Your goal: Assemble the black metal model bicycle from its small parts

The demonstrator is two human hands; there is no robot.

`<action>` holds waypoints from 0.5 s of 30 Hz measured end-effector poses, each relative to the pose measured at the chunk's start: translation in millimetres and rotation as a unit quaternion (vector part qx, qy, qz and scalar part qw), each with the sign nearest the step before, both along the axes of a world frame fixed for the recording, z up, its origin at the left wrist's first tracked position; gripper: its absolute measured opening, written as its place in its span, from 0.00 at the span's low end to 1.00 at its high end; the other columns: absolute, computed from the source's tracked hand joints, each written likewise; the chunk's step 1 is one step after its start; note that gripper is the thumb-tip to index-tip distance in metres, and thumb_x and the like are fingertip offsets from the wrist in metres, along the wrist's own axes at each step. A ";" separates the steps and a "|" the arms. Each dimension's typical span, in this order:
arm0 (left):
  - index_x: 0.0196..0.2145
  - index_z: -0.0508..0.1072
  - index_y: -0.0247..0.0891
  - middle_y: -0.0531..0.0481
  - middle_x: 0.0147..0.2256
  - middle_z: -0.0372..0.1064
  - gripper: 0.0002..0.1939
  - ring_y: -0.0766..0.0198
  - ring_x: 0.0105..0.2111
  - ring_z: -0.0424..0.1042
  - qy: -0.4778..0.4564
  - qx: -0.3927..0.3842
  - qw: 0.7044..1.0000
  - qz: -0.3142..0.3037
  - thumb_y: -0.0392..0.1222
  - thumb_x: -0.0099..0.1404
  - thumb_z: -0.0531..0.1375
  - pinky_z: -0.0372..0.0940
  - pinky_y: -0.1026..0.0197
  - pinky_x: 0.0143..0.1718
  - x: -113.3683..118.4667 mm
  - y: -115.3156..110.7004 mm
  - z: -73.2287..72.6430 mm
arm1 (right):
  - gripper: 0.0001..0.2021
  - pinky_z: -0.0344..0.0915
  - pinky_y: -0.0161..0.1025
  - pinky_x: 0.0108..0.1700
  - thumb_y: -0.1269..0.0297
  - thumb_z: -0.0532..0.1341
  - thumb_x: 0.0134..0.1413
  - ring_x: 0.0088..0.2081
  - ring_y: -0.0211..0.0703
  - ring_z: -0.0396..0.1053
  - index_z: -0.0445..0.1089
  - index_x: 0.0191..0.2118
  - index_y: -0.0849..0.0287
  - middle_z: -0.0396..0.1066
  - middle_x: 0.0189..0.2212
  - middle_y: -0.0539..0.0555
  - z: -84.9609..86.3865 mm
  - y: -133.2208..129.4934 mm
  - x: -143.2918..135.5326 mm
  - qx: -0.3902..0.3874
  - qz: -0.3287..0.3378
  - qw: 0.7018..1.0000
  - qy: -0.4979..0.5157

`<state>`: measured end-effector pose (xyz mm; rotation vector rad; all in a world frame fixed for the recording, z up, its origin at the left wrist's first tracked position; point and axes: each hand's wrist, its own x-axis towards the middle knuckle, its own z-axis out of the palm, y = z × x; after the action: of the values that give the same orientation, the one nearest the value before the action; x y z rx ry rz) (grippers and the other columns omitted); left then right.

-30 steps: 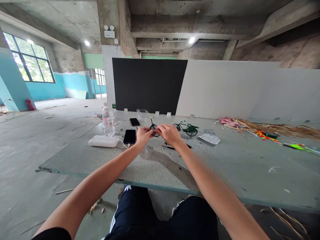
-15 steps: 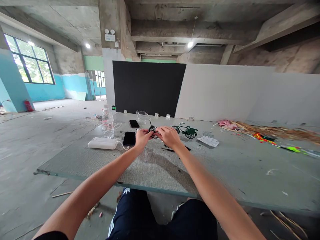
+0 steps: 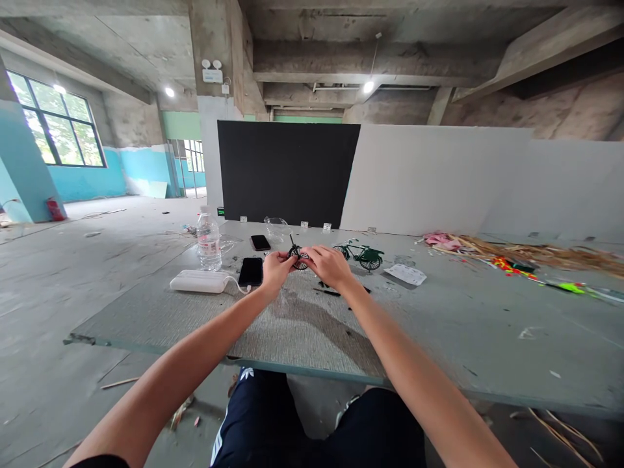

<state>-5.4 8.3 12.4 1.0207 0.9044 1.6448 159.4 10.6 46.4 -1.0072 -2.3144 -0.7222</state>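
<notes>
Between my hands, above the table, is a small black model bicycle wheel part [image 3: 299, 258] with thin spokes and a short rod sticking up. My left hand [image 3: 277, 270] pinches its left side with thumb and fingers. From the right, my right hand [image 3: 329, 265] grips the same part, its fingers closed; fingertips partly hide it. Just right of my right hand stands a dark green model bicycle [image 3: 363, 253] with spoked wheels. Thin black pieces [image 3: 327, 290] lie on the table below my right hand.
On the table [image 3: 195, 325] are a water bottle [image 3: 208, 242], a white power bank [image 3: 199, 281] cabled to a phone [image 3: 251, 271], another phone [image 3: 260, 242] and a paper sheet [image 3: 405, 274]. Black and white panels [image 3: 290, 172] stand behind. Straw-like strands [image 3: 526, 255] lie at right.
Both hands stay closed on the wheel part, with barely any finger movement. The whole view has shifted slightly.
</notes>
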 end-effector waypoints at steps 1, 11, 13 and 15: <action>0.28 0.73 0.32 0.48 0.25 0.76 0.10 0.63 0.28 0.78 0.003 -0.002 1.000 0.001 0.34 0.54 0.71 0.74 0.62 0.35 0.1 0.1 0.1 | 0.13 0.59 0.38 0.39 0.58 0.53 0.72 0.42 0.45 0.72 0.73 0.48 0.56 0.76 0.40 0.56 0.5 -0.3 -0.2 -0.003 0.003 1.000 -0.004; 0.29 0.72 0.32 0.47 0.26 0.77 0.11 0.62 0.28 0.78 0.008 -0.004 1.000 0.002 0.35 0.53 0.72 0.74 0.61 0.35 -1.1 1.5 -1.4 | 0.11 0.59 0.38 0.38 0.59 0.55 0.71 0.41 0.44 0.72 0.73 0.47 0.56 0.76 0.39 0.56 2.7 -1.2 0.0 -0.019 -0.006 1.000 -0.012; 0.29 0.73 0.32 0.47 0.26 0.76 0.12 0.62 0.28 0.78 0.014 -0.003 1.000 0.006 0.36 0.53 0.72 0.74 0.61 0.34 -1.8 1.6 -2.0 | 0.11 0.58 0.37 0.37 0.59 0.54 0.71 0.41 0.44 0.72 0.72 0.48 0.56 0.76 0.40 0.56 2.2 -1.6 0.0 -0.021 -0.007 1.000 -0.008; 0.29 0.73 0.33 0.48 0.26 0.76 0.12 0.62 0.28 0.78 0.016 0.001 1.000 0.006 0.37 0.52 0.73 0.74 0.62 0.34 -2.3 1.8 -2.8 | 0.12 0.58 0.37 0.37 0.60 0.53 0.72 0.41 0.44 0.72 0.72 0.49 0.55 0.76 0.40 0.55 2.5 -3.1 -0.6 -0.025 -0.006 1.000 -0.011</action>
<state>-7.6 10.0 9.6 1.0467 0.9320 1.6431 158.7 7.6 48.9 -1.0407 -2.3581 -0.6856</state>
